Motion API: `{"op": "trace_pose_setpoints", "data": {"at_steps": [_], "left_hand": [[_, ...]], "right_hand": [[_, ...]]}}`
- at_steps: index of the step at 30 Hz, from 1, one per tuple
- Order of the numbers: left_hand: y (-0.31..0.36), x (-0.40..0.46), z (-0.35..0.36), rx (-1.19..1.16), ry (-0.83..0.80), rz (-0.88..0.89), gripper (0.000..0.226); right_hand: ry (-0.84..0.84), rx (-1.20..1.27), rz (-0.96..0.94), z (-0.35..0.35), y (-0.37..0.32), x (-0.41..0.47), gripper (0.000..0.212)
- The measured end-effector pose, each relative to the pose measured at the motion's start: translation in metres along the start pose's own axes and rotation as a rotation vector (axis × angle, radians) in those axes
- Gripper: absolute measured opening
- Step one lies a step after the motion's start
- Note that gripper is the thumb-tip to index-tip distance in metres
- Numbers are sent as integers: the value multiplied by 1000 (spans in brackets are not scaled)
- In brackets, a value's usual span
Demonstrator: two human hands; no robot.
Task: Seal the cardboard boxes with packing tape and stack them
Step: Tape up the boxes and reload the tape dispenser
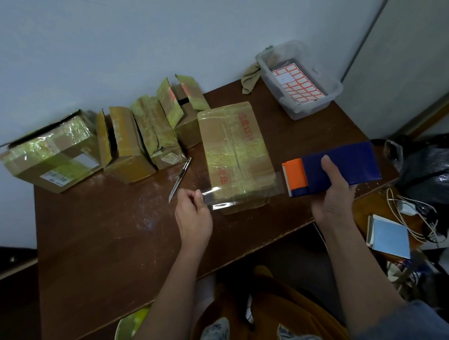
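Left hand [193, 216] pinched the free end of the clear tape [243, 192], right hand [330, 187] was wrapped around the blue-and-orange dispenser [333, 169]. The strip ran left-right, stretched across the near end of the closed box [236, 152], whose long side pointed away toward the wall. A box cutter [181, 179] lay just left of it on the brown table [110, 249]. Four more boxes [122, 144] sat in a row at the back left, and a plastic bin [301, 79] with sticker sheets sat back right.
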State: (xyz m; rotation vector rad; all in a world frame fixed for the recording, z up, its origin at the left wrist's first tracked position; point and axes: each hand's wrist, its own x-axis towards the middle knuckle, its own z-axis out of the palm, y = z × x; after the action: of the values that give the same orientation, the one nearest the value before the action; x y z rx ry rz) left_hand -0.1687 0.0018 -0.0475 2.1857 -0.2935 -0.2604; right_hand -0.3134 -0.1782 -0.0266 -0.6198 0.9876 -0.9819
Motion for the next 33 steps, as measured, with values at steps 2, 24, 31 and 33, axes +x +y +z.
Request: {"op": "trace_pose_setpoints", "data": {"at_steps": [2,24,31,33], "left_hand": [[-4,2,2,-1,-13,-6,16],[-6,10,22,-18,-232,-35,16],[-7,19,21,66,-350,-33,28],[-3,19,17,99,-384,-149,8]], "right_hand": [[13,5,7,-1,3,1,50],[41,10,162,-3,31,12,56],[31,43,182,-5,33,12,51],[47,61,193,-7,33,13,50]]}}
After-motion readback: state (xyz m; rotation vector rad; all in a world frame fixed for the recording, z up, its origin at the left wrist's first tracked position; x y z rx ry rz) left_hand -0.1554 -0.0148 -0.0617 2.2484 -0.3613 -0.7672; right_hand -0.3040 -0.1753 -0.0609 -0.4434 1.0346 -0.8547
